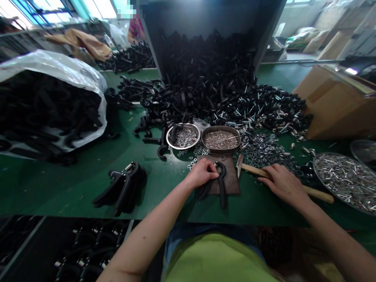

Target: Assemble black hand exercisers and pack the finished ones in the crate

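Observation:
My left hand (pixel 202 172) is closed on the top of a black plastic hand-grip part (pixel 221 184) that lies on a small brown mat (pixel 232 181) at the table's near edge. My right hand (pixel 284 183) rests with its fingers curled over a long wooden handle (pixel 319 194) lying across the green table (pixel 73 184). A small blade-like tool (pixel 239 164) lies just right of the mat. Loose metal rings (pixel 264 150) are scattered beyond my right hand.
A round dish of rings (pixel 183 136), an oval tray of small metal parts (pixel 221 140) and a large tray of pins (pixel 346 180) stand nearby. Black handles are heaped behind (pixel 211 78). Assembled grips (pixel 123 188) lie left. A cardboard box (pixel 335 105) stands right. A person is far back.

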### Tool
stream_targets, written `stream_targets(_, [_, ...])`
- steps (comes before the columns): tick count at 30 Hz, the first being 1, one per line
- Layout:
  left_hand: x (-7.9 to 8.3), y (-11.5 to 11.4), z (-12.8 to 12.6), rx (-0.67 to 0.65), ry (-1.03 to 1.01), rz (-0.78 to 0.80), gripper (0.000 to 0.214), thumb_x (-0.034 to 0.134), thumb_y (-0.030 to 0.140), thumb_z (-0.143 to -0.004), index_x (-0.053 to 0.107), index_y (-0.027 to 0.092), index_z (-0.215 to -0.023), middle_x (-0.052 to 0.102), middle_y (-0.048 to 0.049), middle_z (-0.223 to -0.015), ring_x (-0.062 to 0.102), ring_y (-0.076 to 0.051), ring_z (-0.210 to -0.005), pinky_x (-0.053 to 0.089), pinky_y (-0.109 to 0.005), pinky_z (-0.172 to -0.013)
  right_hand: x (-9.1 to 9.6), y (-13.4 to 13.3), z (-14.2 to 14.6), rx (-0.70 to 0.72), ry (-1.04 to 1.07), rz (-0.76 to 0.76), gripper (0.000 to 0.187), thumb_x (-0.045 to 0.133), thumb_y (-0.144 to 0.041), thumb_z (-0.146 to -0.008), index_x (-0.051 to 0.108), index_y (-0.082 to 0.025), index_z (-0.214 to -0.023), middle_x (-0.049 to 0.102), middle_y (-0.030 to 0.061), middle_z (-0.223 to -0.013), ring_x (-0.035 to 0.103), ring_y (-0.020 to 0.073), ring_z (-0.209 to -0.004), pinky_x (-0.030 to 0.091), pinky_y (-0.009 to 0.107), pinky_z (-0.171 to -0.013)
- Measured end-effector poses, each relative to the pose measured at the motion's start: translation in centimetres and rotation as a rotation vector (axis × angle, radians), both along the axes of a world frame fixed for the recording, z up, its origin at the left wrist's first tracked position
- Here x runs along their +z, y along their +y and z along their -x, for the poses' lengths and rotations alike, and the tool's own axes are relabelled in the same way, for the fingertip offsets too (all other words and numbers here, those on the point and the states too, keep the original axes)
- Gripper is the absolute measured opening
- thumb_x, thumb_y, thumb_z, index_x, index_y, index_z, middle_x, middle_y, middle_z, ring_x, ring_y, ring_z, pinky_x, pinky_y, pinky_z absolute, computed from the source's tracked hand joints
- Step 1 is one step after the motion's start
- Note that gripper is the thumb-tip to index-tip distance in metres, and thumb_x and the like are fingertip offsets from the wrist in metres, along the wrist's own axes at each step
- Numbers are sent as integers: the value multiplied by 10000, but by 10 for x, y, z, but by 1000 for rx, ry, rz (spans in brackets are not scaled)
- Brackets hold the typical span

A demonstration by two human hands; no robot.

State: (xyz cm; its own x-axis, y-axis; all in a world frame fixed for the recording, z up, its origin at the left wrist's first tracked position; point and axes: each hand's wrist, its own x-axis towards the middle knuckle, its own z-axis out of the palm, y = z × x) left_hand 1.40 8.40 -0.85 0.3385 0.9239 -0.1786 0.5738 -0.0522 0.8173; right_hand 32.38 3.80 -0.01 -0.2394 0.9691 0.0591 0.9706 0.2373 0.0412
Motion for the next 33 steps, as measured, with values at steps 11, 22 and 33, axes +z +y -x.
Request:
stream_targets(11, [17, -47, -13, 16, 421, -553, 128, 532, 239, -860, 650, 221, -811, 597, -30, -887, 508, -195, -895, 362, -360, -815, 61, -25, 39, -61, 512, -61, 351, 348, -329, -934, 485, -235, -1243, 671, 41, -975, 643, 183, -749, 497, 309, -637])
stream_targets(22, [21, -66, -11, -9, 585, -505, 186, 417, 238, -903, 569, 258, -1007, 525, -46, -1021, 515, -184, -937, 425, -248, -601, 57, -9, 86, 132, 472, 10, 411, 339, -278, -931, 449, -240, -1325, 599, 52, -1252, 611, 211, -1065, 508, 362, -887])
stream_targets(33, [7, -76, -4, 88, 356, -513, 231, 498, 218, -862, 497, 231, -1093, 524, -47, -1097, 550, -168, -930, 487, -288, -789, 58, -20, 83, 72, 382, 73, 412, 338, -298, -936, 447, -259, -1332, 638, 64, -1188, 657, 232, -961, 541, 382, -789])
